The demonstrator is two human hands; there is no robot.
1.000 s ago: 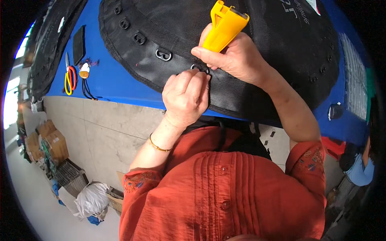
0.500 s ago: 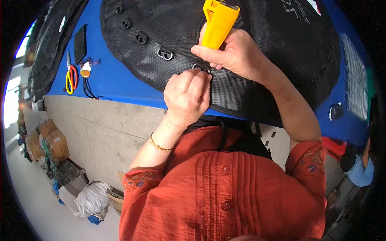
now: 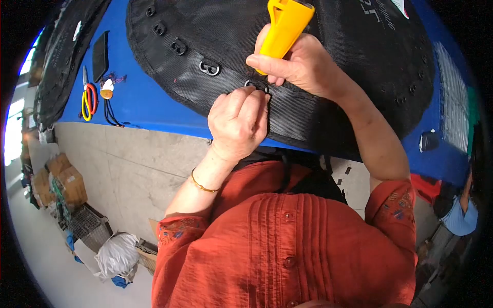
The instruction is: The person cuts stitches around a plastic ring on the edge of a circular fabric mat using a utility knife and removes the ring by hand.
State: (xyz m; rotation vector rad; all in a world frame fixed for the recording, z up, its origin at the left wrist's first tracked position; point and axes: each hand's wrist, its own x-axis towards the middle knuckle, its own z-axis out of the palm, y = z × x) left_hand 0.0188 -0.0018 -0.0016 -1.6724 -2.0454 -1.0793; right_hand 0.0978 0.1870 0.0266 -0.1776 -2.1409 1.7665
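Observation:
A large black mesh piece with a rounded edge lies on the blue table. Metal rings, such as this one, line its border. My left hand is closed on the mesh edge beside a ring, its fingertips partly hidden. Just above and to the right, my right hand is wrapped round a yellow tool, whose lower tip points down near that ring.
Scissors, a small item with black cords and a dark flat object lie at the left. More black mesh is at the far left. Cardboard boxes stand on the floor. Another person's blue garment shows at the right.
The yellow tool in my right hand first moved left, then back right and slightly up. My left hand has stayed almost still on the mesh edge.

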